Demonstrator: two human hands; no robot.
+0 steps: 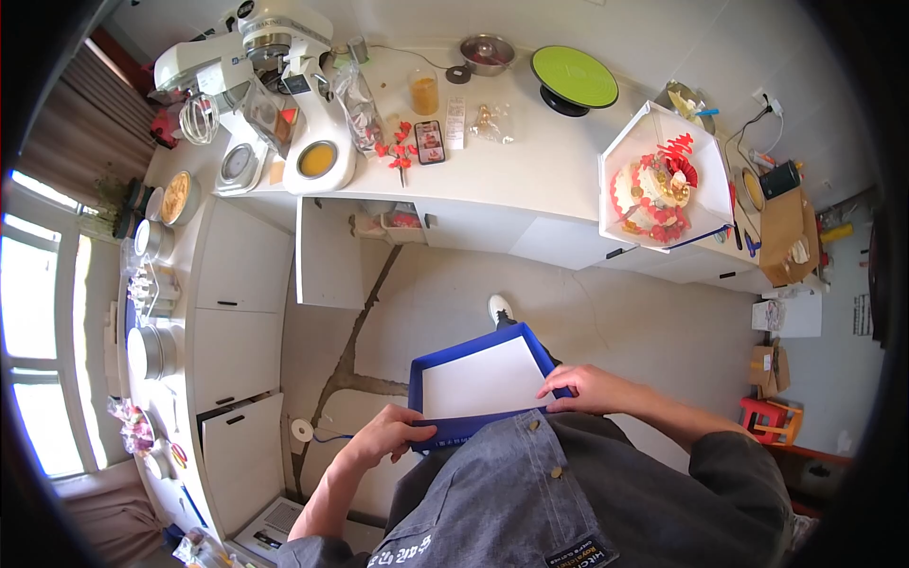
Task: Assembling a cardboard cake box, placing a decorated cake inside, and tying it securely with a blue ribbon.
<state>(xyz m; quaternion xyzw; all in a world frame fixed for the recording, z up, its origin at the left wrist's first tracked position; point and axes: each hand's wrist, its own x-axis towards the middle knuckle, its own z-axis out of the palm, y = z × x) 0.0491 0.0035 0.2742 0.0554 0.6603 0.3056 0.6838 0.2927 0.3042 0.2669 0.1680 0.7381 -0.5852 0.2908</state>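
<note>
A shallow blue cardboard box lid (417,390) with a white inside is held at my waist, its inner face turned up. My left hand (383,434) grips its near left corner, thumb over the rim. At the near right corner, my right hand (593,389) has fingers and thumb on the rim. The lid's near side rests close against my grey chef's jacket (497,483). Ahead on the right of the counter, a tall white box (616,145) with an open top holds a decorated cake (650,195) with red and gold trimmings.
The white counter (497,170) carries stand mixers (319,135), a green cake turntable (574,77), a phone (429,142) and red artificial flowers (398,150). A cabinet door (330,252) stands open over the floor. Cake tins (149,353) line the left counter; a red stool (760,419) is at right.
</note>
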